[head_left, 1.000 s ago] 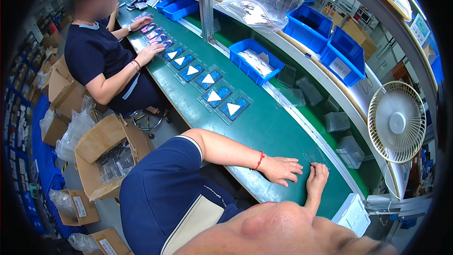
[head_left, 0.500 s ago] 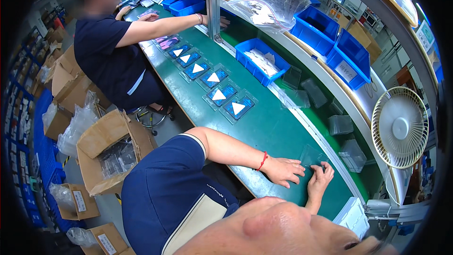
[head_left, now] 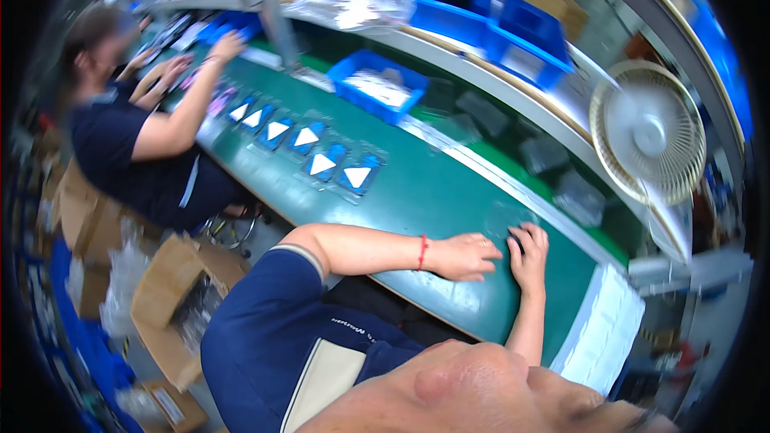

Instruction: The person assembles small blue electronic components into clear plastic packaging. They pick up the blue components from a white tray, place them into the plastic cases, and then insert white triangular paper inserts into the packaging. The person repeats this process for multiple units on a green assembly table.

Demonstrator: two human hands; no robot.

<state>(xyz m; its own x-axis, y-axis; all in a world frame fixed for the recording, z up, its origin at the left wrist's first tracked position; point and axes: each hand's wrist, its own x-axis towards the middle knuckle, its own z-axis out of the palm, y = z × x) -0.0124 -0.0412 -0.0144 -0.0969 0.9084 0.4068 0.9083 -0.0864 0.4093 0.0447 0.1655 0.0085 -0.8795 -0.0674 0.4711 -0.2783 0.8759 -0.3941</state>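
A thin clear plastic piece (head_left: 504, 215), hard to make out against the green bench (head_left: 449, 180), lies just beyond my hands. My right hand (head_left: 529, 255) is at its near edge, fingers bent with thumb and fingers apart; whether they touch it I cannot tell. Close beside it on the left, my left hand (head_left: 464, 256), below a red bracelet (head_left: 423, 252), has its fingers stretched toward the right hand, slightly blurred, with nothing seen in them. Farther left, several blue packages (head_left: 358, 179) in clear trays, each with a white triangle, lie along the bench.
A blue bin (head_left: 379, 116) with white pieces stands behind the packages. Stacked clear cases (head_left: 579, 196) and a fan (head_left: 648, 132) are at the right. White sheets or trays (head_left: 601, 321) lie near the right end. A co-worker (head_left: 132, 140) sits at far left, beside an open carton (head_left: 172, 297).
The whole view has swung, shifting the bench leftward. My left hand has lifted or drawn back a little from the clear plastic. The co-worker's outstretched arm has pulled back from the bench's far side.
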